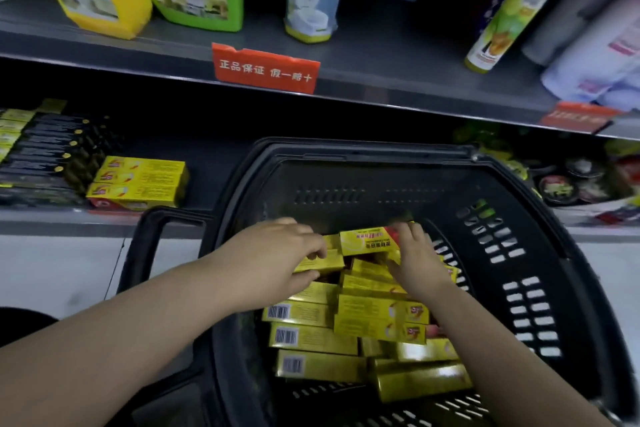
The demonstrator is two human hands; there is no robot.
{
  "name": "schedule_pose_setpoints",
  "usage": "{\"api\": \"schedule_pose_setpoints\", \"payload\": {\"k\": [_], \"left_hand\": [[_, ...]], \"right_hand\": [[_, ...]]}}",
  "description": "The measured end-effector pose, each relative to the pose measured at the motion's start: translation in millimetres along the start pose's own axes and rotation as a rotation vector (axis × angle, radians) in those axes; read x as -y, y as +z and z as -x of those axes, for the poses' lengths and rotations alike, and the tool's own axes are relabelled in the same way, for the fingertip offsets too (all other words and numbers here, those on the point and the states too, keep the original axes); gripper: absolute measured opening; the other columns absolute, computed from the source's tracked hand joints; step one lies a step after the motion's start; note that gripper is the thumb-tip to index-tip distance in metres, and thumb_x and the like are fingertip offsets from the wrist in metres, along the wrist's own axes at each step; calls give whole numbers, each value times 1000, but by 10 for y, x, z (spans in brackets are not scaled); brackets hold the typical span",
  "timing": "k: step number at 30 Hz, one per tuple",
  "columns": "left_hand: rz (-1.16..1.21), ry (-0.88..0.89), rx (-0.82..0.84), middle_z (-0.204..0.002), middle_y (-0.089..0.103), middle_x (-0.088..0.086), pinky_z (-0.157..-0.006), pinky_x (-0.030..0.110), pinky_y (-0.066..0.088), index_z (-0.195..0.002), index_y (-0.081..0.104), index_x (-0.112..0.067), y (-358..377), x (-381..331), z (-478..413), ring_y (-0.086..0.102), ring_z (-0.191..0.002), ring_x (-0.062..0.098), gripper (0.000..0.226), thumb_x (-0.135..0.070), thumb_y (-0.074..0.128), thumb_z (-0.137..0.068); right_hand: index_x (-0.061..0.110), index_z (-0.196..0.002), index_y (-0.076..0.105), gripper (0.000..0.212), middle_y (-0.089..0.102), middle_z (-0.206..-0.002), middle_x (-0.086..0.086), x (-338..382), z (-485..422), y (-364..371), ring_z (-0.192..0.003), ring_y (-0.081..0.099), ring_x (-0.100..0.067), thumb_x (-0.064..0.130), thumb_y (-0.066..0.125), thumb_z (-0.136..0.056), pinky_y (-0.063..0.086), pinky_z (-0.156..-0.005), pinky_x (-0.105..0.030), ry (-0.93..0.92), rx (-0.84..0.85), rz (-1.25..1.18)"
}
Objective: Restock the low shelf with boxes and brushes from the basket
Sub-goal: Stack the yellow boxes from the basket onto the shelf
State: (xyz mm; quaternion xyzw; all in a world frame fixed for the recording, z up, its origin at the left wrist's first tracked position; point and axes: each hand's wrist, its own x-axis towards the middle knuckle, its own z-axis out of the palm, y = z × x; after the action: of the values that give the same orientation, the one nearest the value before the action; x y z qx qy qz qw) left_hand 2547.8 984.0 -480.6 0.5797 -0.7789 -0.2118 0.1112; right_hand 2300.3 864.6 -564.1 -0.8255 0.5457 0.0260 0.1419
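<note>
- Pinching a yellow box in the basket with the left hand.
- Gripping a raised box with the right hand.
- Showing stacked boxes on the low shelf.

Both bare forearms reach forward and down, drawing close together. The left hand lies palm-down, fingers curled over a yellow box with the thumb beneath it. The right hand grips one end of a raised box.
</note>
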Motion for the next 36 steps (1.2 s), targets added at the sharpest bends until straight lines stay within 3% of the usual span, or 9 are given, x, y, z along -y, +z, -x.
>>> {"api": "schedule_pose_setpoints", "payload": {"k": [4,8,15,21,24,27,30,33,36], "left_hand": [[115,-86,13,-107,55,-24,-90,22,42,-116,53,-38,41,-103,-20,46,-104,-4,26,-44,51,-90],[276,-222,39,-97,56,-25,-84,21,46,-114,55,-34,86,-196,-80,53,-97,-4,26,-40,55,-89],[1060,-678,15,-123,56,-3,-99,31,43,-129,48,-20,230,-452,-223,55,-111,13,52,-51,50,-88],[1495,-783,-42,-84,74,9,-77,35,54,-90,69,-10,340,-522,-250,69,-74,19,18,-26,61,-88],[1492,-896,-113,-81,70,11,-71,34,54,-90,66,-7,379,-408,-281,66,-69,21,14,-20,59,-89],[1483,-905,-164,-88,71,11,-70,33,54,-99,60,-10,382,-311,-312,68,-75,21,17,-22,62,-88],[1457,-918,-229,-99,70,12,-72,35,53,-112,51,-15,400,-243,-316,68,-86,24,33,-27,66,-84],[1404,-941,-236,-90,71,6,-55,28,52,-104,51,-24,396,-234,-302,70,-70,19,28,-37,66,-83],[1379,-997,-109,-96,72,9,-65,32,52,-108,56,-24,366,-229,-302,70,-84,26,37,-51,59,-83]], "right_hand": [[18,-148,18,72,26,-151,-6,60,-387,152,-141,20,-27,15,58,-88,16,-116,-37,-24,136,242],[15,-136,40,60,42,-133,-9,44,-476,117,-125,38,-30,33,64,-84,24,-111,-40,-66,140,506],[23,-98,46,49,58,-83,7,408,174,-492,-77,58,-14,51,74,-69,44,-62,-29,-39,94,-280],[45,-111,48,34,61,-95,19,740,786,-511,-87,58,2,62,51,-82,47,-74,-14,-248,299,-610],[28,-118,59,47,63,-109,12,523,646,-518,-99,60,-5,56,40,-86,48,-85,-22,-158,393,-709],[25,-123,55,33,60,-118,8,113,455,-408,-105,57,-11,40,49,-93,47,-83,-23,-79,346,-360],[25,-139,38,59,46,-137,2,-119,404,-215,-120,48,-18,45,59,-87,43,-92,-29,-39,596,104],[28,-143,29,73,39,-138,0,-95,394,-31,-123,42,-22,42,67,-82,42,-92,-32,-64,650,147],[30,-141,32,72,40,-136,0,-43,374,54,-123,42,-24,37,70,-80,42,-90,-34,-115,575,238]]}}
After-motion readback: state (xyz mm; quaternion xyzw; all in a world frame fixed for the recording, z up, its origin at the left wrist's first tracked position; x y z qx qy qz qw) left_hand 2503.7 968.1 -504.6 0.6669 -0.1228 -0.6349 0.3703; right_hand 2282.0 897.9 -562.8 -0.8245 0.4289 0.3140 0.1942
